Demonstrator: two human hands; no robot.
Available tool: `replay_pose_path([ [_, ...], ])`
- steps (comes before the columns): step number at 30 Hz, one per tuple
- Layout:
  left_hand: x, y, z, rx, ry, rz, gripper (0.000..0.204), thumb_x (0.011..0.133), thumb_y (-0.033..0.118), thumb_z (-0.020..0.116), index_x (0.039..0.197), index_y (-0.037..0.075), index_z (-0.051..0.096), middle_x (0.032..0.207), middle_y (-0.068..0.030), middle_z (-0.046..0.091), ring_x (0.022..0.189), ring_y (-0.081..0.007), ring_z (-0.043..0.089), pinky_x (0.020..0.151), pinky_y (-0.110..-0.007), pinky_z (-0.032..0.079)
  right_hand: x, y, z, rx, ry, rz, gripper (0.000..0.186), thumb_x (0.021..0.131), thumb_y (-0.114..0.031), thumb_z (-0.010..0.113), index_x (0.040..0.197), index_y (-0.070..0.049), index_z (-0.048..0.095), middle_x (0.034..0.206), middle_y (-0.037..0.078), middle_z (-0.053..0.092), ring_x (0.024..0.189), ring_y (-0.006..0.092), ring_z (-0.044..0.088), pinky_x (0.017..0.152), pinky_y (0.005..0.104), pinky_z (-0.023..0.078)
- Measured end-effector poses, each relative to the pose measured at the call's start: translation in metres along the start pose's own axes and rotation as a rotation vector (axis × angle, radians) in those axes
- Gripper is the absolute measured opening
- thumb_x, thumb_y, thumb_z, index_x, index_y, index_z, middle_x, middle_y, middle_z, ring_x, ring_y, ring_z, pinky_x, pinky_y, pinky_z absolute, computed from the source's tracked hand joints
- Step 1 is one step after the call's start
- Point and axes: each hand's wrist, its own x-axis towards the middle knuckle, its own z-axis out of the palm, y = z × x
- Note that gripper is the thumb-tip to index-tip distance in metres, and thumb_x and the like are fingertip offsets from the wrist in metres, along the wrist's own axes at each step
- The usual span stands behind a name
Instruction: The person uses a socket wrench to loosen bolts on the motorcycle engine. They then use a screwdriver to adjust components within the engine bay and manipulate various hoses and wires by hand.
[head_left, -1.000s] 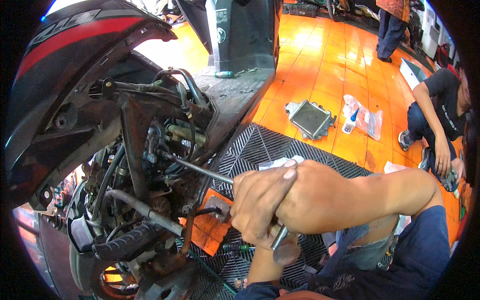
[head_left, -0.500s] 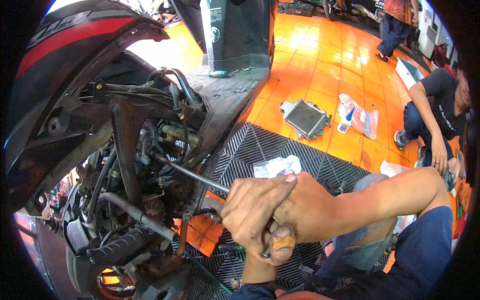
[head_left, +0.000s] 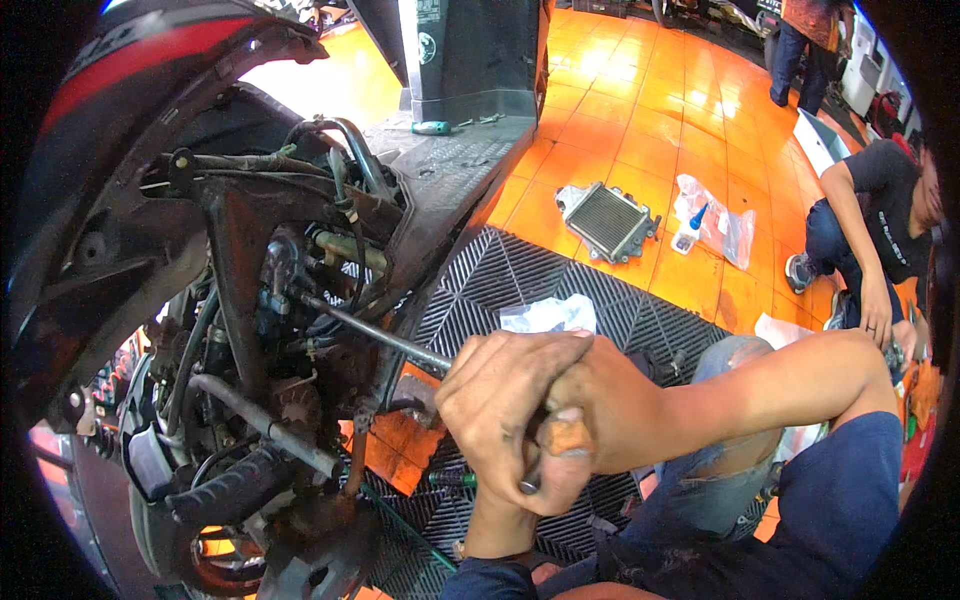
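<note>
Both of my hands are closed, one against the other, around a long round metal bar. My left hand comes up from below, its fingers wrapped over the grip. Reaching in from the right, my right hand shows a tan bandage on the thumb. The bar's near end pokes out below that thumb. Its far end runs into the exposed mechanical parts of a scooter with dark and red body panels; how it meets them is too dark to make out.
A black rubber mat lies beside the scooter on orange tiles. On it is a crumpled white wrapper; beyond are a radiator and a clear bag. A screwdriver rests on the footboard. A co-worker crouches at right.
My hands and the bar sit slightly further left in the picture, still gripped, as the whole view shifts a little. The standing person at the back has turned and shifted right.
</note>
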Motion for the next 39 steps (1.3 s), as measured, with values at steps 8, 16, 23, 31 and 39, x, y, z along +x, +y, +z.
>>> replay_pose_path([
  [8, 0.000, 0.009, 0.004, 0.017, 0.060, -0.073, 0.062, 0.072, 0.051, 0.045, 0.085, -0.004, 0.069, 0.078, -0.0176, 0.067, 0.073, -0.0317, 0.066, 0.070, -0.037, 0.046, 0.003, 0.004, 0.011, 0.022, 0.027, 0.033, 0.021, 0.064, -0.022, 0.070, 0.069, -0.003, 0.062, 0.070, 0.017, 0.062, 0.070, 0.0377, 0.063, 0.061, 0.0443, 0.050],
  [16, 0.001, 0.016, 0.006, 0.049, 0.017, -0.130, 0.068, 0.073, 0.056, 0.044, 0.084, -0.006, 0.069, 0.078, -0.0192, 0.067, 0.073, -0.0309, 0.066, 0.072, -0.036, 0.048, -0.002, 0.003, 0.013, 0.051, 0.079, 0.041, 0.016, 0.060, -0.018, 0.070, 0.063, -0.004, 0.065, 0.066, 0.016, 0.063, 0.065, 0.0348, 0.064, 0.059, 0.0437, 0.050],
  [23, 0.005, 0.019, 0.000, 0.073, -0.020, -0.140, 0.064, 0.074, 0.053, 0.046, 0.083, -0.006, 0.069, 0.078, -0.0197, 0.067, 0.073, -0.0306, 0.066, 0.071, -0.035, 0.048, 0.001, -0.001, 0.011, 0.032, 0.051, 0.030, 0.018, 0.061, -0.022, 0.068, 0.062, -0.004, 0.065, 0.064, 0.016, 0.063, 0.063, 0.0343, 0.064, 0.058, 0.0438, 0.050],
  [31, 0.005, 0.015, -0.001, 0.029, 0.004, -0.113, 0.058, 0.078, 0.048, 0.047, 0.084, -0.006, 0.069, 0.079, -0.0188, 0.068, 0.072, -0.0298, 0.066, 0.071, -0.035, 0.048, 0.004, 0.000, 0.015, 0.075, 0.098, -0.023, 0.020, 0.063, -0.024, 0.067, 0.059, -0.006, 0.062, 0.061, 0.015, 0.061, 0.061, 0.0349, 0.062, 0.055, 0.0445, 0.049],
  [39, 0.003, 0.013, 0.003, 0.019, -0.057, -0.141, 0.065, 0.071, 0.051, 0.045, 0.082, -0.009, 0.066, 0.077, -0.0242, 0.067, 0.072, -0.0323, 0.067, 0.071, -0.036, 0.051, -0.004, 0.009, 0.024, 0.199, 0.118, 0.002, 0.021, 0.065, -0.025, 0.067, 0.060, -0.006, 0.062, 0.061, 0.015, 0.060, 0.061, 0.0350, 0.063, 0.055, 0.0445, 0.049],
])
